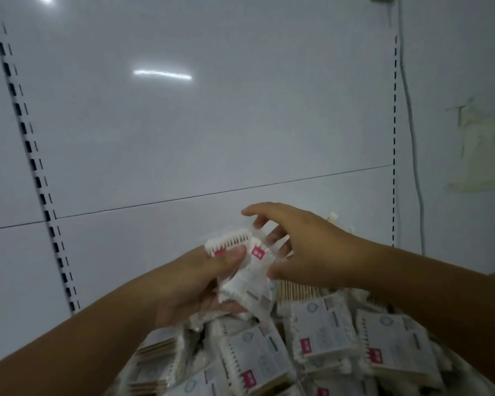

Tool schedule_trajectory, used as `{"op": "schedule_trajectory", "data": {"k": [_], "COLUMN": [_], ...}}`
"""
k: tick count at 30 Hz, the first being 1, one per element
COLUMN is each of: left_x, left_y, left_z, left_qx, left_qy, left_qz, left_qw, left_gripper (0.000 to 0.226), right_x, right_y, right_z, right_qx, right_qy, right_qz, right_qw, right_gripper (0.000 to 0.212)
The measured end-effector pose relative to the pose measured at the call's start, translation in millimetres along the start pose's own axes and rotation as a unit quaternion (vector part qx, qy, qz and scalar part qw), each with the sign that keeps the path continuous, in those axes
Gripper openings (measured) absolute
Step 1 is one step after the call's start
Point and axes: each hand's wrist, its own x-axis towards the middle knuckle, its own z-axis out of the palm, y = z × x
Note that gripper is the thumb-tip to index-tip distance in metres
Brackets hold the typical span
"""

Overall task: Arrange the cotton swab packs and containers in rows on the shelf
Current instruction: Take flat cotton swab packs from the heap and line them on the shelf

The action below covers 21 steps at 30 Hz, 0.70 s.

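My left hand [195,284] grips a small stack of clear cotton swab packs [246,270] with white tips and pink labels, thumb pressed on top. My right hand [300,247] is over the same packs; its thumb and lower fingers pinch the right edge of the front pack while the index finger sticks out above. Below both hands lies a loose pile of several more swab packs [320,338] with white labels and pink squares, tilted at different angles.
A white shelf back panel [212,124] fills the view, with slotted uprights at the left [37,178] and right [394,138]. A white cable [412,138] hangs down the wall at the right.
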Motion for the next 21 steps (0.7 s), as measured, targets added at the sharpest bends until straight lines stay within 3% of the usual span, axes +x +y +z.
{"op": "schedule_trajectory", "data": {"k": [2,4,5,7,9,11,15,18,21], "left_x": [8,13,14,15,17,18,5,-23,-61], "left_y": [-7,-12,-13,-13,-14,-16,-19,-21,-25], "left_z": [7,8,5,1,0,2,1,-9,-15], "left_qx": [-0.010,-0.037,-0.048,-0.050,-0.049,-0.058,-0.066,-0.082,-0.102], "left_qy": [0.046,0.106,0.124,0.142,0.153,0.165,0.204,0.264,0.311], "left_qz": [0.017,0.024,0.029,0.035,0.035,0.041,0.073,0.077,0.076], "left_qw": [0.999,0.993,0.991,0.988,0.986,0.984,0.974,0.958,0.942], "left_gripper": [0.037,0.037,0.039,0.038,0.033,0.027,0.027,0.028,0.032], "right_x": [-7,-23,-33,-51,-63,-65,-51,-24,0], "right_y": [6,14,18,27,29,30,30,21,-11], "right_z": [-1,-8,-11,-9,-3,2,-12,-21,3], "right_qx": [-0.054,-0.155,-0.218,-0.318,-0.342,-0.328,-0.224,0.043,0.282], "right_qy": [0.043,0.048,0.020,-0.068,-0.128,-0.131,-0.046,0.013,-0.055], "right_qz": [0.023,0.042,0.045,0.026,0.030,0.023,0.030,0.050,0.001], "right_qw": [0.997,0.986,0.975,0.945,0.930,0.935,0.973,0.998,0.958], "right_gripper": [0.082,0.066,0.059,0.064,0.073,0.067,0.033,0.045,0.066]}}
